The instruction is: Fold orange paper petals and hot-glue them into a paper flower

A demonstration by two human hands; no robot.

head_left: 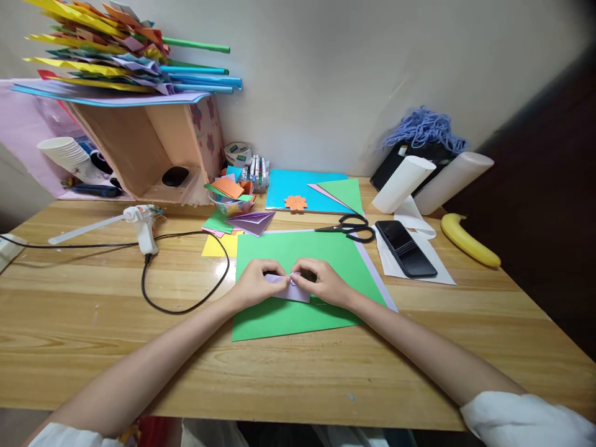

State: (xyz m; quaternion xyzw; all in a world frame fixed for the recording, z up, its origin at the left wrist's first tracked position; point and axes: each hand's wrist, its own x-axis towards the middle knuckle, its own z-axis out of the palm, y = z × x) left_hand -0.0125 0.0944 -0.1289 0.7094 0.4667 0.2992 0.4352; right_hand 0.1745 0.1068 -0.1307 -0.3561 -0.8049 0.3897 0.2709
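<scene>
Both my hands pinch one small lilac piece of folded paper over a large green sheet. My left hand grips its left part, thumb and index fingertips meeting near the middle. On the other side, my right hand pinches the paper close to the left fingertips. The fingers partly hide the folds. Behind my hands lie an orange paper flower on a blue sheet and black-handled scissors at the green sheet's far edge. A folded purple paper rests to the left of them.
At left stands a white glue gun with its cord looping across the table. A phone, a banana and a white paper roll are at right. A pink box holding up paper flowers stands back left.
</scene>
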